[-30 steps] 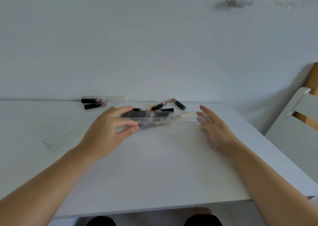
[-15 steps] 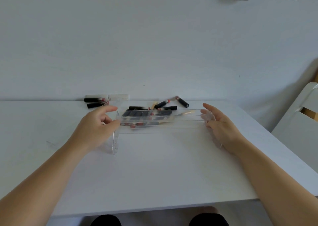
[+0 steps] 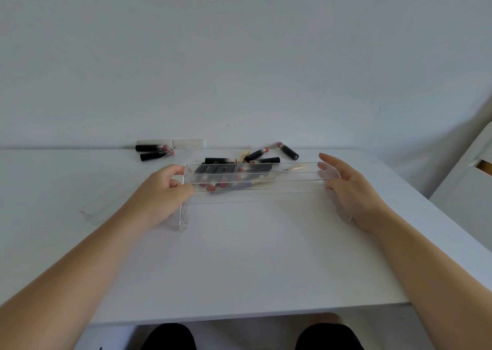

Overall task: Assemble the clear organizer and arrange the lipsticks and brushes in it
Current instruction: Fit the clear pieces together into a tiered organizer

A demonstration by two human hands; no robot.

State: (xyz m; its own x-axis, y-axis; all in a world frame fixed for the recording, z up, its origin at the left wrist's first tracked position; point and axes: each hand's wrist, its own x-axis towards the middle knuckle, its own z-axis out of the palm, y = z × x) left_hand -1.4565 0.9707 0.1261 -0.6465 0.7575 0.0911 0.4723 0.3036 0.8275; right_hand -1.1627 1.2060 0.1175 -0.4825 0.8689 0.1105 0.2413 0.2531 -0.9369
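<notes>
Assembly under way, not finished. Clear organizer point(image 3: 255, 187) stands mid-table on the white table point(image 3: 239, 256), long clear shelves spanning between two clear end panels.

Left hand point(image 3: 162, 195) at the left end panel point(image 3: 184, 211): fingers curled round its top edge, thumb pressing the near face. The panel stands upright on the table.

Right hand point(image 3: 348, 189) against the right end panel point(image 3: 332, 175): fingers fairly straight and slightly spread along the outside; whether any of them pinch the panel, I cannot tell.

Judgement: both ends are being squeezed inward to seat the shelves; the joints themselves are too transparent to read.

One more clear panel point(image 3: 106, 203) lies flat on the table, left of the organizer, seemingly not yet fitted.

Lipsticks point(image 3: 255, 155) and a pale-handled brush point(image 3: 295, 168) lie loose on the table behind the organizer, seen partly through it. Two more lipsticks point(image 3: 154, 151) sit apart, near the wall at back left. None appear loaded, so all arranging remains.
</notes>
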